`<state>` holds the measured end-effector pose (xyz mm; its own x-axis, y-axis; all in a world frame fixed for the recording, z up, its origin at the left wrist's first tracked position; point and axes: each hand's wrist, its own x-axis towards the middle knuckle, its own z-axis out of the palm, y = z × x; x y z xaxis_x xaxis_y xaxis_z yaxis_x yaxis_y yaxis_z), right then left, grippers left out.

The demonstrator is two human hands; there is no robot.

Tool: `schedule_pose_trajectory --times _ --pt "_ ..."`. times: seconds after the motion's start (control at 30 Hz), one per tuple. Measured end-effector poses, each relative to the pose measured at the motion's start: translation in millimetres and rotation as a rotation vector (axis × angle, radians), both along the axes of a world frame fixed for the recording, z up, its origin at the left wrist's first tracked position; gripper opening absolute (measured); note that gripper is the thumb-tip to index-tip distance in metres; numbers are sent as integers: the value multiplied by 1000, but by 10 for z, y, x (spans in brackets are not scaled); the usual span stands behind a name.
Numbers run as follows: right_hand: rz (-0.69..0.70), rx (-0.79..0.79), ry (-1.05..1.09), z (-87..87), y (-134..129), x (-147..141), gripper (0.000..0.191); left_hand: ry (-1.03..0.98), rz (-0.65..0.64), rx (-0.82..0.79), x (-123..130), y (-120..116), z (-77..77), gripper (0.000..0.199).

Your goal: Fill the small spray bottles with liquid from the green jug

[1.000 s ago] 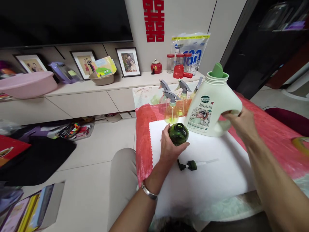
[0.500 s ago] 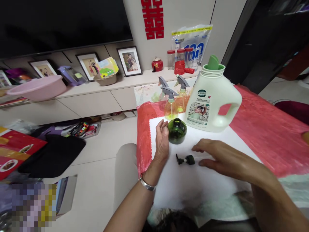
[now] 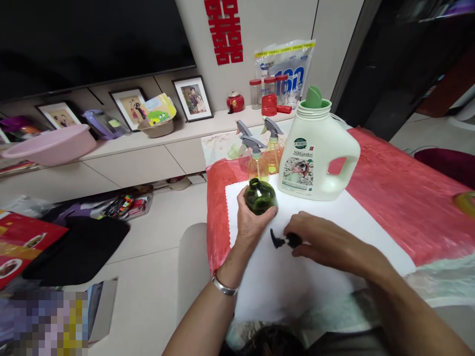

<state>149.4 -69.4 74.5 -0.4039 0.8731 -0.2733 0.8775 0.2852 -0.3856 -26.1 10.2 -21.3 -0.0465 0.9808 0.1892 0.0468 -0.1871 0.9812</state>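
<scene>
My left hand (image 3: 252, 217) is wrapped round a small round dark-green bottle (image 3: 261, 199), thumb and fingers on its sides. The bottle leans to the left and its neck has no cap on it. My right hand (image 3: 315, 237) pinches the black pump head (image 3: 294, 241) at its collar, low over the white sheet (image 3: 274, 287). The pump's nozzle points left, toward my left wrist. Its dip tube is hidden by my right hand.
Behind the bottle stand several spray bottles (image 3: 256, 160) with grey triggers. A large pale-green detergent jug (image 3: 315, 153) is at the right, with a green piece in its mouth. A red cover (image 3: 389, 198) lies under the sheet. Framed photos (image 3: 193, 99) line the shelf behind.
My left hand has closed round the green bottle and tilted it left. My right hand has moved left and taken hold of the pump head. The view has shifted slightly.
</scene>
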Motion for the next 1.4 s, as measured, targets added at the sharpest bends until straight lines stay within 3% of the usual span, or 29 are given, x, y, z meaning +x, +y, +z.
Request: schedule_pose_trajectory --times 0.13,0.23,0.33,0.5,0.63,0.73,0.87,1.07,1.27,1.4 --pt "-90 295 442 142 2 454 33 -121 26 -11 -4 -16 69 90" --pt "-308 434 769 168 -22 648 38 -176 -38 -9 13 -53 111 91" --pt "-519 508 1106 186 -40 640 38 -151 -158 -26 29 -111 117 93" --pt "-588 714 1344 275 -54 479 30 48 -361 35 17 -195 75 102" --pt "-716 899 1369 346 -80 377 32 184 -442 61 -3 -214 70 107" --pt "-714 943 1354 376 -100 286 32 243 -490 40 -9 -222 99 109" --pt "-610 865 1336 351 -108 184 32 273 -537 63 -6 -236 141 108" --pt "-499 756 1131 143 -69 152 45 275 -540 73 -4 -246 150 108" --pt "-303 668 857 -29 73 111 36 249 -520 77 7 -244 129 106" --pt "-249 675 765 -83 167 69 29 261 -463 105 26 -229 118 107"
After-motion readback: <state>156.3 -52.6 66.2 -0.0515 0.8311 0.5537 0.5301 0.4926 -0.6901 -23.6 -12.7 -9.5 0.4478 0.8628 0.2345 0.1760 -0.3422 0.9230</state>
